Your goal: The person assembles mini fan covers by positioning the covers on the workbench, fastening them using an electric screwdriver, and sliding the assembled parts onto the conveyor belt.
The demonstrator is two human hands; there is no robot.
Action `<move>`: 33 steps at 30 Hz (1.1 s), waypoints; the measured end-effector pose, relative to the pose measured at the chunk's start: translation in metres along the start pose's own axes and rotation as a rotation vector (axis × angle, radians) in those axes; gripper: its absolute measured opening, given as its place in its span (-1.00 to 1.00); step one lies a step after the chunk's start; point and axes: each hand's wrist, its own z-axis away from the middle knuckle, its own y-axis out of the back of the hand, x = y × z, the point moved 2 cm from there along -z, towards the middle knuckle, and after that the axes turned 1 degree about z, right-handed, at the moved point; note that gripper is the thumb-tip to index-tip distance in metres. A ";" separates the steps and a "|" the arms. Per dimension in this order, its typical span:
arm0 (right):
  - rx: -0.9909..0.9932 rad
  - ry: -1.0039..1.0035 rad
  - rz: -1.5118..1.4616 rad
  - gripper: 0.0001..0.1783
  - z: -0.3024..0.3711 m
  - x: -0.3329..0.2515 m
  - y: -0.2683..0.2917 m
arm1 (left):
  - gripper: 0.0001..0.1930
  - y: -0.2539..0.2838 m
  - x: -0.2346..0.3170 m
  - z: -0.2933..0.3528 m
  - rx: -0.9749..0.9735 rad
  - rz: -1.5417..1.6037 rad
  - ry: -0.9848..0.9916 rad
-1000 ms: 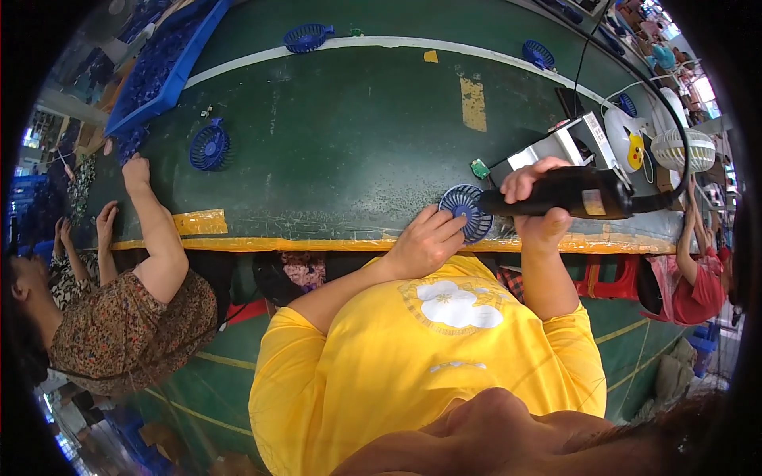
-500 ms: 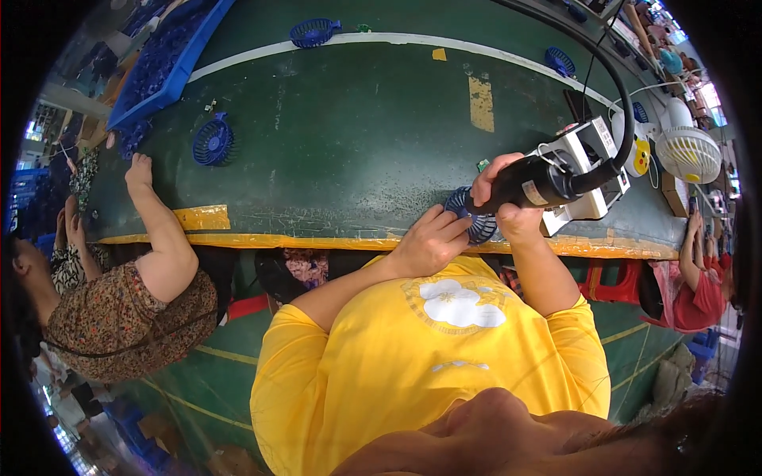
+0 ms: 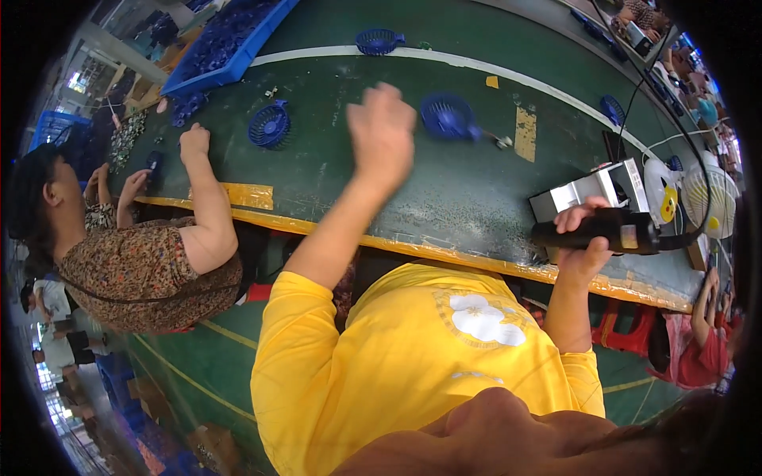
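My right hand [image 3: 586, 234] is wrapped round a black corded electric screwdriver [image 3: 627, 231], held level above the table's near edge. My left hand [image 3: 382, 131] is raised over the table, its fingers smeared by motion. Just right of it lies a blue round fan housing [image 3: 446, 116], slightly blurred, with a thin wire leading to a small pale part [image 3: 504, 143]. A second blue fan housing [image 3: 269, 126] rests to the left of my left hand. Farther off, another blue fan housing [image 3: 379, 42] sits on the white line.
A silver-white metal box [image 3: 591, 190] stands behind the screwdriver, beside a white fan [image 3: 710, 198]. A blue tray [image 3: 230, 75] of blue parts is at the far left. A co-worker in a patterned top [image 3: 143, 270] sits to my left, hands over the table.
My left hand has left the near edge and swung up and left; the fan housing it held now lies farther up the table. My right hand has drawn the screwdriver away to the right.
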 end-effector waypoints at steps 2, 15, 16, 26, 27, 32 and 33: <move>-0.035 -0.053 0.012 0.10 0.012 0.003 0.003 | -0.81 0.059 -0.064 0.019 0.003 -0.052 0.069; -0.046 0.223 0.107 0.06 -0.048 -0.056 0.061 | -0.65 0.003 0.048 0.018 -0.025 -0.103 0.439; -0.034 0.250 0.127 0.06 -0.052 -0.061 0.066 | -0.64 -0.010 0.065 0.009 -0.028 -0.107 0.466; 0.072 0.080 0.090 -0.16 -0.068 -0.055 0.051 | -0.82 -0.107 0.166 -0.047 -0.027 0.204 0.242; 0.074 0.079 0.094 -0.16 -0.065 -0.052 0.050 | -0.81 -0.108 0.165 -0.048 -0.028 0.210 0.237; 0.031 -0.003 0.053 0.04 -0.034 -0.003 0.032 | -0.80 -0.112 0.164 -0.051 -0.037 0.239 0.221; 0.013 0.006 -0.078 0.02 -0.028 0.010 0.034 | -0.79 -0.112 0.163 -0.052 -0.039 0.245 0.218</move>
